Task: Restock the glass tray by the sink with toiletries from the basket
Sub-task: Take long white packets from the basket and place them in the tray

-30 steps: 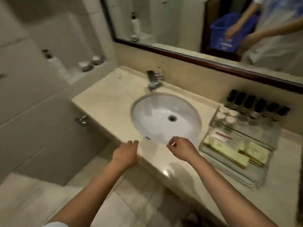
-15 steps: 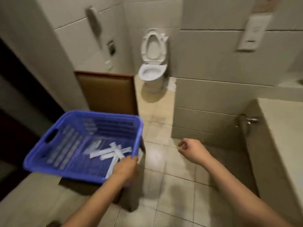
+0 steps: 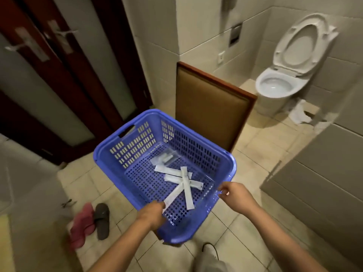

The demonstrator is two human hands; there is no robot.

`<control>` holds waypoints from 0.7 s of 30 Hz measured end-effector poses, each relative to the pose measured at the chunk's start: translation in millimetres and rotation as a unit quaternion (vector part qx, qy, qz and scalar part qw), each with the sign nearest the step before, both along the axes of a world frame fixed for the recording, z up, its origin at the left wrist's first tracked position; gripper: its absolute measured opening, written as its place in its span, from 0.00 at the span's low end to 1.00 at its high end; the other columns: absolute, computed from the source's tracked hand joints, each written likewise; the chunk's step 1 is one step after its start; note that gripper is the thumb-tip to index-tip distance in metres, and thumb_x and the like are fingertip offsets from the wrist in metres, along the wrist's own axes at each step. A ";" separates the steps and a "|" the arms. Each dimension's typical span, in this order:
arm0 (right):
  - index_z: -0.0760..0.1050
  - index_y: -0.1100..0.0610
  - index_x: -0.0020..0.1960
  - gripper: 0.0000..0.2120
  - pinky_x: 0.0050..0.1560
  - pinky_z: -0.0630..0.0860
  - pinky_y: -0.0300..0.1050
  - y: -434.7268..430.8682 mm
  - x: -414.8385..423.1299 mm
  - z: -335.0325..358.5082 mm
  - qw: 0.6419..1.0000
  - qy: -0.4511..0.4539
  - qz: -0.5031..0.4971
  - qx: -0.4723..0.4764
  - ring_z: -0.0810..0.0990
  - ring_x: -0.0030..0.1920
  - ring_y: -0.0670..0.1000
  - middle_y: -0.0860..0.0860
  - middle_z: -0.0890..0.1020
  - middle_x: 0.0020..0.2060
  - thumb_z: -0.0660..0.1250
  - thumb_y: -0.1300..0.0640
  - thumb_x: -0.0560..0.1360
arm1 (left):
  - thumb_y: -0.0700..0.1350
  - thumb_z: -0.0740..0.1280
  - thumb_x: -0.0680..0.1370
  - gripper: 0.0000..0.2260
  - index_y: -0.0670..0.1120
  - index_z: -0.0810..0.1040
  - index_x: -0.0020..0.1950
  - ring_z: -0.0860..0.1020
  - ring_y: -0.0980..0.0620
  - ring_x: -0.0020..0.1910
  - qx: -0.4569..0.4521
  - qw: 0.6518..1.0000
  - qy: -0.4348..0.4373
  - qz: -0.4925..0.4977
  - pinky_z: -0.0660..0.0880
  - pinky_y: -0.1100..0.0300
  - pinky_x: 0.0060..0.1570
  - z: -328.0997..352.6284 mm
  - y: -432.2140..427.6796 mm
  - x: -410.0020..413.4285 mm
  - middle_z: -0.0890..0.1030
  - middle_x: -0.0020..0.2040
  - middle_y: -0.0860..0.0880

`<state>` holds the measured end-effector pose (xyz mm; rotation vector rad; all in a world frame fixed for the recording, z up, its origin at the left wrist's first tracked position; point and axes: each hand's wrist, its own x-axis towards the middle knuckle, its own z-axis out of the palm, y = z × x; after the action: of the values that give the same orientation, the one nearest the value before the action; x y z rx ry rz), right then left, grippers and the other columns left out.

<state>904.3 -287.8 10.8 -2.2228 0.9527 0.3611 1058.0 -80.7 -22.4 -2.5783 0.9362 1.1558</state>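
A blue plastic basket (image 3: 125, 154) stands on a brown-seated chair. On its floor lie several long white sachets (image 3: 183, 178) crossed over one another, and behind them a clear packet (image 3: 167, 158). My left hand (image 3: 152, 213) reaches over the near rim, its thumb and fingers pinching the near end of one long white sachet (image 3: 173, 195). My right hand (image 3: 236, 195) hovers at the basket's right rim with its fingers loosely curled and nothing seen in them. The glass tray and the sink are out of view.
The chair back (image 3: 212, 107) rises behind the basket. A toilet (image 3: 275, 87) with its lid up stands at the back right. Dark doors (image 3: 59, 79) close off the left. Slippers (image 3: 90, 220) lie on the tiled floor at the left, and a tiled counter side (image 3: 318, 173) is at the right.
My view swung from the sink and glass tray round to the basket. My left hand went from the basket's near rim to a sachet, and my right hand came up to the right rim.
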 end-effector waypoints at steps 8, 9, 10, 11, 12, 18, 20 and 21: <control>0.75 0.57 0.58 0.13 0.45 0.73 0.43 -57.4 82.2 -27.6 0.998 0.017 0.043 0.053 0.77 0.46 0.51 0.53 0.81 0.52 0.56 0.64 0.78 | 0.50 0.60 0.80 0.19 0.47 0.68 0.69 0.76 0.45 0.58 -0.015 0.997 0.027 0.069 0.75 0.52 0.54 -32.1 -62.9 51.1 0.73 0.65 0.45; 0.74 0.58 0.58 0.13 0.45 0.73 0.45 -59.4 90.9 -33.9 0.996 0.026 0.050 0.065 0.78 0.48 0.52 0.54 0.81 0.53 0.56 0.64 0.78 | 0.50 0.60 0.80 0.19 0.47 0.67 0.70 0.76 0.45 0.59 -0.017 0.996 0.030 0.078 0.75 0.52 0.55 -38.6 -64.2 57.6 0.72 0.66 0.46; 0.74 0.58 0.59 0.12 0.45 0.73 0.47 -60.7 98.2 -40.7 0.995 0.036 0.058 0.075 0.79 0.49 0.54 0.55 0.81 0.53 0.56 0.64 0.79 | 0.50 0.60 0.80 0.19 0.47 0.67 0.70 0.75 0.45 0.60 -0.016 0.996 0.035 0.085 0.74 0.52 0.56 -44.8 -64.0 63.7 0.70 0.68 0.46; 0.73 0.59 0.60 0.12 0.44 0.72 0.48 -61.5 105.0 -46.9 0.993 0.045 0.067 0.082 0.79 0.49 0.55 0.56 0.80 0.53 0.56 0.65 0.79 | 0.50 0.60 0.80 0.19 0.47 0.67 0.70 0.74 0.45 0.61 -0.013 0.995 0.039 0.091 0.74 0.51 0.57 -51.2 -63.2 69.9 0.70 0.68 0.46; 0.72 0.59 0.60 0.12 0.43 0.71 0.50 -63.0 113.3 -56.3 0.992 0.057 0.076 0.085 0.78 0.48 0.56 0.57 0.80 0.53 0.56 0.65 0.79 | 0.50 0.60 0.80 0.19 0.47 0.67 0.69 0.74 0.45 0.62 -0.008 0.995 0.043 0.095 0.73 0.51 0.58 -60.4 -63.0 78.2 0.69 0.69 0.46; 0.72 0.58 0.62 0.14 0.50 0.76 0.53 -64.6 153.5 -125.7 0.983 0.135 0.096 0.074 0.78 0.51 0.58 0.57 0.78 0.57 0.59 0.64 0.78 | 0.49 0.60 0.80 0.18 0.46 0.67 0.69 0.76 0.43 0.56 0.029 0.990 0.079 0.112 0.74 0.53 0.51 -122.1 -65.5 120.0 0.71 0.65 0.43; 0.74 0.61 0.60 0.14 0.50 0.76 0.54 -61.3 165.6 -154.7 0.979 0.164 0.090 0.081 0.79 0.52 0.60 0.60 0.79 0.55 0.59 0.65 0.76 | 0.49 0.60 0.80 0.17 0.45 0.68 0.68 0.77 0.43 0.55 0.051 0.988 0.098 0.106 0.74 0.52 0.51 -149.9 -68.3 130.8 0.73 0.63 0.43; 0.76 0.63 0.55 0.11 0.46 0.76 0.54 -59.4 171.5 -167.4 0.977 0.178 0.084 0.082 0.79 0.49 0.61 0.62 0.80 0.50 0.59 0.65 0.76 | 0.49 0.60 0.80 0.17 0.44 0.68 0.67 0.77 0.44 0.54 0.060 0.987 0.108 0.103 0.74 0.52 0.51 -161.4 -70.6 134.6 0.74 0.61 0.43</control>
<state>1075.8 -347.1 -156.6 -2.1294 0.8793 0.9062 1192.7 -151.3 -183.8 -2.5376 0.6239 1.5216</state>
